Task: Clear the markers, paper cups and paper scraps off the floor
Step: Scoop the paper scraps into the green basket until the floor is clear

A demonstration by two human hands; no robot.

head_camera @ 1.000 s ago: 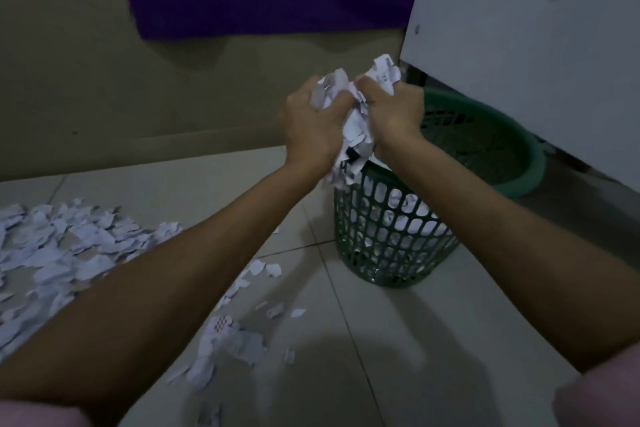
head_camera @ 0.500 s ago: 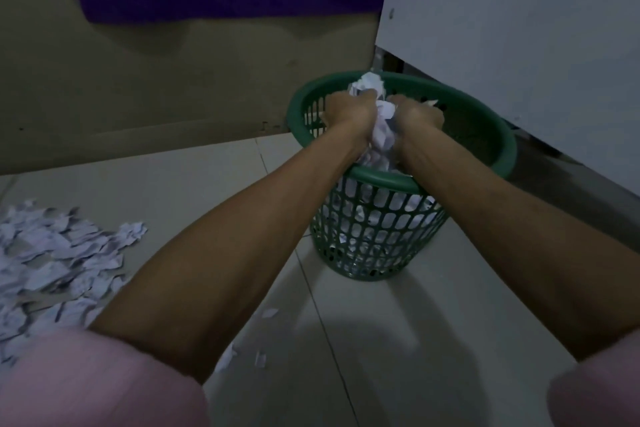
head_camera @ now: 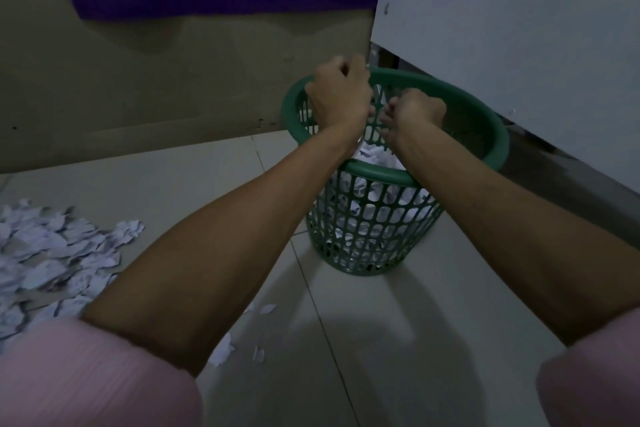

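Dropped from my grip, the paper scraps [head_camera: 372,156] lie in the basket [head_camera: 498,146], at six o'clock below my left hand [head_camera: 341,94] and right hand [head_camera: 414,111], both curled and holding nothing.

Both arms reach forward, the left hand [head_camera: 337,94] and right hand [head_camera: 414,113] side by side, fingers curled.

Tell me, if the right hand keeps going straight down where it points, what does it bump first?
Probably the crumpled paper scraps piled inside the green basket. The right hand hangs over its opening, knuckles down, though depth is hard to judge.
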